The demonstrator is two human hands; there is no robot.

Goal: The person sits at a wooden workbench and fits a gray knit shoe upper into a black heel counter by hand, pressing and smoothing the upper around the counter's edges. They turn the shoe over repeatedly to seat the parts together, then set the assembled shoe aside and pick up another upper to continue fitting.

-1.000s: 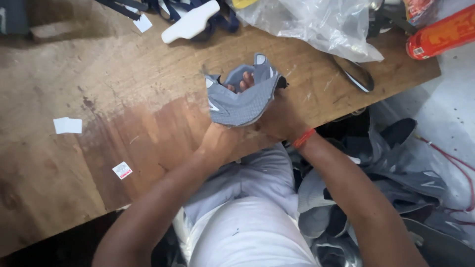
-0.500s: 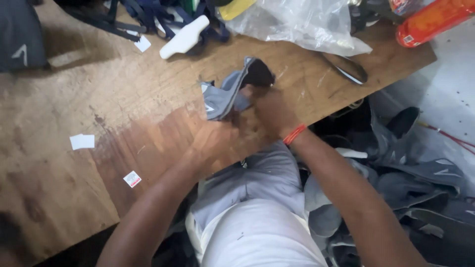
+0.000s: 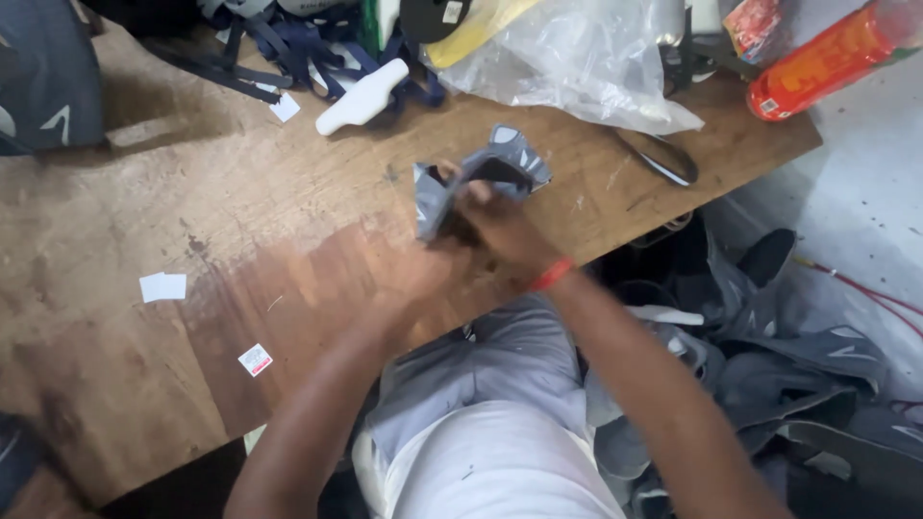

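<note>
From the head camera, looking down, a person sits at a worn brown wooden bench (image 3: 144, 384). Both hands are up over the bench edge, working on a grey folded fabric shoe piece (image 3: 481, 183). The right hand (image 3: 505, 231), with a red band at the wrist, is closed on the lower part of the shoe piece, fingers curled into it. The left hand (image 3: 423, 274) is blurred just below the shoe piece; it looks pressed against it, but I cannot tell if it is open or closed. The shoe piece is held just above the bench, not lying flat. It looks like the person is bending or folding the piece into shape right now. Behind the shoe piece lies a white plastic shoe form (image 3: 361, 96), and beside that a crumpled clear plastic bag (image 3: 586, 67). Past the bag sits an orange bottle (image 3: 827, 62). A small white paper tag (image 3: 162, 286) lies far to the left of the shoe piece. More grey shoe pieces (image 3: 769, 365) are piled on the floor, below and to the right.
</note>
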